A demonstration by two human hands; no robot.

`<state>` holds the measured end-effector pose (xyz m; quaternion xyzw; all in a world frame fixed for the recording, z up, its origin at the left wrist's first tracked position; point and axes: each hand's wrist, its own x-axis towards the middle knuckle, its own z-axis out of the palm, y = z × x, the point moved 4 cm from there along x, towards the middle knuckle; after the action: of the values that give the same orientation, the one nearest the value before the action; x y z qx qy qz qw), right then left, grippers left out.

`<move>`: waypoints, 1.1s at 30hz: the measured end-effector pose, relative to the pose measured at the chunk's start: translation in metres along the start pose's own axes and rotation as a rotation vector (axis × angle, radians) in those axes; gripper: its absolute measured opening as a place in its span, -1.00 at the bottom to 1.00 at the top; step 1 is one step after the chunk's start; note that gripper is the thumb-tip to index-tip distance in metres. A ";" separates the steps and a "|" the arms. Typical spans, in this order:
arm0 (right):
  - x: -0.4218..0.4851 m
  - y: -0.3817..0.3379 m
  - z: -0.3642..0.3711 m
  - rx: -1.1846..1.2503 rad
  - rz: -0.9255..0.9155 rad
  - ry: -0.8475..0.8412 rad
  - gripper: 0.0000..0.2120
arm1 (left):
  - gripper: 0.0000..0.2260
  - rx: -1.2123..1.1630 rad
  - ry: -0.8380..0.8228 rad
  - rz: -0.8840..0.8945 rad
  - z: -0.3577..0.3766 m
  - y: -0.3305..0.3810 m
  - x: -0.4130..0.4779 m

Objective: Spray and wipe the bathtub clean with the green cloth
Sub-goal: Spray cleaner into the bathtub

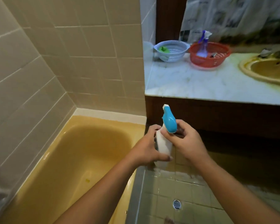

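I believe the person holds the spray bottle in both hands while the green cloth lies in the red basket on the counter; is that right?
Not quite: the head view shows the green cloth in the pale blue basket, beside the red basket. The left hand and right hand do both hold the spray bottle.

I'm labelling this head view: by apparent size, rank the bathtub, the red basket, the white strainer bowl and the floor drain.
1. bathtub, largest.
2. red basket and white strainer bowl: nearly alike, left unranked.
3. floor drain, smallest.
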<state>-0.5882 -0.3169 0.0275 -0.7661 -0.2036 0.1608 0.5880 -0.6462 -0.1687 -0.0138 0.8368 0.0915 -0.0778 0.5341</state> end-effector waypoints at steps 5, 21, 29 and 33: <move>0.060 0.009 -0.057 0.053 0.020 0.097 -0.55 | -0.13 0.071 -0.018 0.060 0.005 0.037 0.088; 0.272 0.057 -0.183 -0.024 0.091 0.382 -0.68 | -0.21 0.164 -0.120 0.250 0.017 0.097 0.380; 0.333 0.089 -0.268 -0.072 0.100 0.403 -0.71 | -0.23 0.153 -0.137 0.284 0.065 0.130 0.483; 0.349 0.105 -0.304 -0.073 0.103 0.373 -0.69 | -0.23 0.136 -0.107 0.239 0.089 0.138 0.513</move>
<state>-0.1258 -0.4194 0.0013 -0.8127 -0.0574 0.0386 0.5785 -0.1183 -0.2709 -0.0462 0.8707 -0.0429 -0.0642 0.4857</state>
